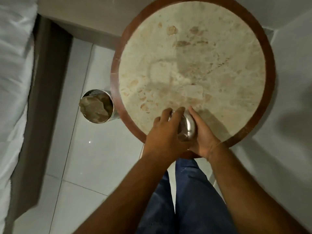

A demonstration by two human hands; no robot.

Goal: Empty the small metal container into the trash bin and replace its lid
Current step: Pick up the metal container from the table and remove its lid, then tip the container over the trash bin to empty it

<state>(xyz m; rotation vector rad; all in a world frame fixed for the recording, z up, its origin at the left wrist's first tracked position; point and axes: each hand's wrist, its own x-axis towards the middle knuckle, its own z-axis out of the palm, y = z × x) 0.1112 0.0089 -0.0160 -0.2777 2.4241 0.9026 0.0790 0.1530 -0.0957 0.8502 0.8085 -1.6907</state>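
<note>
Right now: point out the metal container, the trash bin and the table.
metal container (pixel 188 128), head view, on its shiny domed top between the hands.
trash bin (pixel 91 92), head view, on the perforated inner wall near the rim.
table (pixel 185 65), head view, on the bare marble top.

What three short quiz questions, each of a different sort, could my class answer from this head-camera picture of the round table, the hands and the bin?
1. True or false: the trash bin stands on the floor beside the round table, on the person's left.
2. Multiple choice: the small metal container is (A) inside the bin, (B) between both hands at the table's near edge, (C) on the bed.
3. Fill in: the left hand lies ____ the container, while the right hand cups its side.

Key: 1 true; 2 B; 3 over. Whether the lid is on cannot be told, since the hands cover it.
</note>
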